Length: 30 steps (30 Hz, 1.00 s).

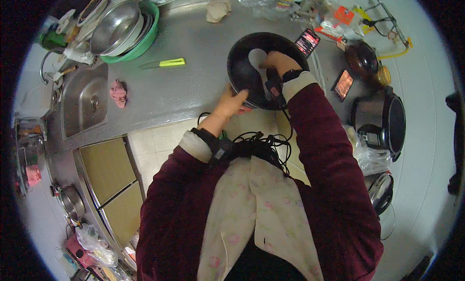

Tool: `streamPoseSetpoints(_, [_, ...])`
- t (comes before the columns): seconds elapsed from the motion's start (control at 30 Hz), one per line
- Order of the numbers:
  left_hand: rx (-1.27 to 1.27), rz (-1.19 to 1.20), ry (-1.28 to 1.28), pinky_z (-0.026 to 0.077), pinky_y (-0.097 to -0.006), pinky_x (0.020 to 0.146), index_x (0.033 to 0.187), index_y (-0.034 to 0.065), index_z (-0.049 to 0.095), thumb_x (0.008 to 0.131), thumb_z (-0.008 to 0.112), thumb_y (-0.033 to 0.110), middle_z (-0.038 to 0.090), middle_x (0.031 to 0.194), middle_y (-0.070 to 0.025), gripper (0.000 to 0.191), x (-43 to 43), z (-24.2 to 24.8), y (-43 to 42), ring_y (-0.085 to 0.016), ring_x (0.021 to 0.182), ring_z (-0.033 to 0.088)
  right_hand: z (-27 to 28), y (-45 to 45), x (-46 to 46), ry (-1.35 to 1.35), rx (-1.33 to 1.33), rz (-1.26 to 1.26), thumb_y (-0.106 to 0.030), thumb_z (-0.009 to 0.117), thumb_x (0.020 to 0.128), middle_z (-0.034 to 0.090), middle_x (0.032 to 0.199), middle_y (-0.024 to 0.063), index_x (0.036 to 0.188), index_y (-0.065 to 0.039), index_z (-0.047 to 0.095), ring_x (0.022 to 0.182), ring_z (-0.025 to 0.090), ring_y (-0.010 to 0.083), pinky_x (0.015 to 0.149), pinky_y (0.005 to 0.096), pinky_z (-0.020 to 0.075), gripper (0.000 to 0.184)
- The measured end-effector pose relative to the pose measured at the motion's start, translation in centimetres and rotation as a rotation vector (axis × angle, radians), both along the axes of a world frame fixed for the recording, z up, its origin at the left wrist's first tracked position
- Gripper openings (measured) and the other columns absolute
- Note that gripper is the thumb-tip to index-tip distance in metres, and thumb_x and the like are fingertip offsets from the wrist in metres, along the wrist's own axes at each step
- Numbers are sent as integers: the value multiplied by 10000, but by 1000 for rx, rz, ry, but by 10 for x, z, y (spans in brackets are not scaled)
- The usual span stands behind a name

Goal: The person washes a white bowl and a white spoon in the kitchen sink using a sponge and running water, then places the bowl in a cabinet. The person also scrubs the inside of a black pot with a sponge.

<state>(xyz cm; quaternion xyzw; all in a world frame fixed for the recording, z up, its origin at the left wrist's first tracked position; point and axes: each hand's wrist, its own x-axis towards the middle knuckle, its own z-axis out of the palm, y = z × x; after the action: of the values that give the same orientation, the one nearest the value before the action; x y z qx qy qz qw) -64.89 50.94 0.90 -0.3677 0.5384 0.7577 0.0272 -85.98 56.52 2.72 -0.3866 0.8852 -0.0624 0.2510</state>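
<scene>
A black wok-like pan is at the front edge of the steel counter, its inside facing up. My left hand grips the near left part of its rim, thumb over the edge and fingers underneath. My right hand reaches down inside the pan from the right, its fingers blurred and partly hidden by the wrist. Beside those fingers shows a pale oval patch; whether it is an object or a reflection is unclear. Both wrists wear black straps with small devices, and a black cable hangs from the right one.
A knife with a yellow-green handle and a pink cloth lie left, near a sink. Metal bowls rest in a green basin. Two phones and a black cooker are right. Black cables hang before me.
</scene>
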Motion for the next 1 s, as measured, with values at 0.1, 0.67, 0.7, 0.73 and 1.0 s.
streamPoseSetpoints(0.1, [35, -18, 61, 472, -283, 500, 1253, 76, 188, 811, 555, 319, 574, 984, -120, 624, 2, -9, -3, -197, 621, 625, -21, -11, -5, -64, 146, -8, -353, 592, 736, 608, 962, 171, 958, -54, 621, 888, 588, 314, 756, 383, 456, 373])
streamPoseSetpoints(0.67, [-730, -40, 259, 447, -244, 605, 1075, 6, 535, 838, 552, 193, 568, 811, -69, 302, 3, 41, -25, -119, 712, 562, 16, 22, 26, -1095, -584, -564, -159, 609, 785, 587, 869, 99, 1033, -41, 501, 665, 594, 220, 537, 316, 511, 295])
streamPoseSetpoints(0.7, [-670, -57, 242, 449, -246, 601, 1076, 6, 534, 843, 544, 201, 578, 811, -75, 305, 1, 46, -21, -120, 698, 564, 21, 23, 32, -1142, -675, -465, -159, 606, 785, 586, 863, 93, 1032, -47, 501, 662, 593, 216, 538, 312, 509, 291])
streamPoseSetpoints(0.73, [-599, -89, 219, 451, -249, 597, 1077, 5, 532, 848, 536, 210, 588, 811, -82, 308, -1, 50, -17, -121, 683, 567, 22, 23, 40, -1115, -712, -467, -186, 547, 818, 587, 858, 95, 1030, -34, 494, 614, 591, 208, 502, 316, 499, 266])
streamPoseSetpoints(1.0, [-517, -127, 227, 399, -290, 502, 906, 5, 515, 896, 409, 167, 524, 593, -70, 194, -15, 57, 24, -155, 515, 512, 17, 29, 36, -855, -681, -493, -314, 413, 872, 542, 659, 79, 914, -5, 506, 437, 485, 133, 374, 257, 373, 325])
